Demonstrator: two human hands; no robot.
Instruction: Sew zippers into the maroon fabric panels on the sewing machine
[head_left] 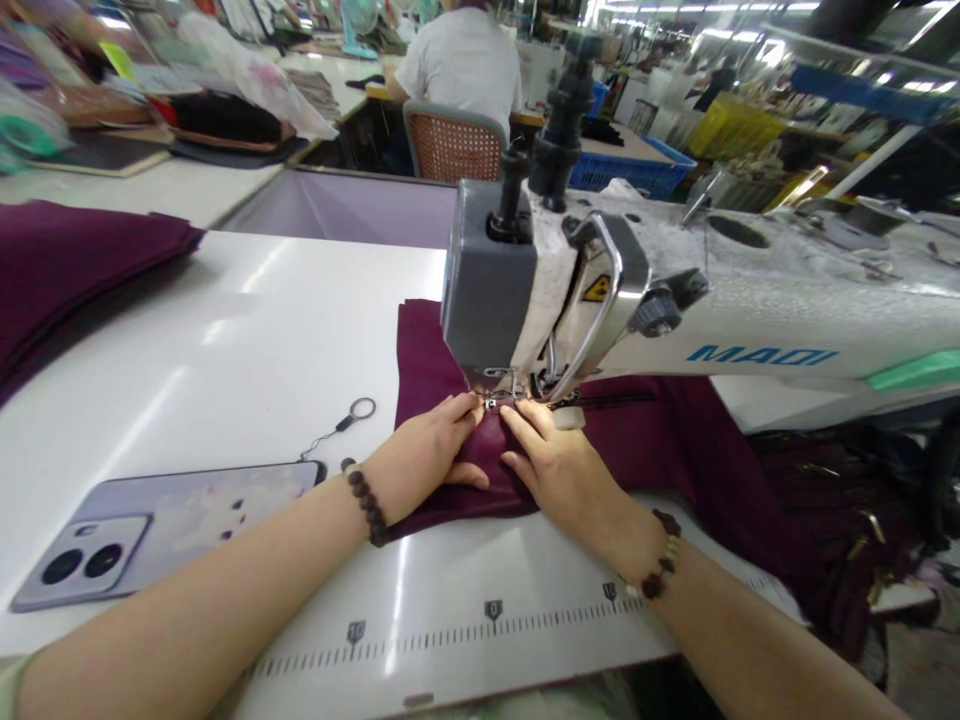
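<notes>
A dark maroon fabric piece (427,370) lies on the white table under the head of a white and grey sewing machine (637,300). My left hand (427,455) rests flat on the fabric, fingers stretched toward the presser foot (501,392). My right hand (555,465) also lies flat on the fabric just right of the left hand, its fingertips close to the presser foot. Both wrists wear bead bracelets. Neither hand grips anything; both press the cloth down.
A lilac phone (150,535) with a strap ring lies face down at the left front. A stack of maroon cloth (67,270) sits far left. A ruler strip (487,625) runs along the table's front edge. A person in a white shirt (465,60) sits beyond.
</notes>
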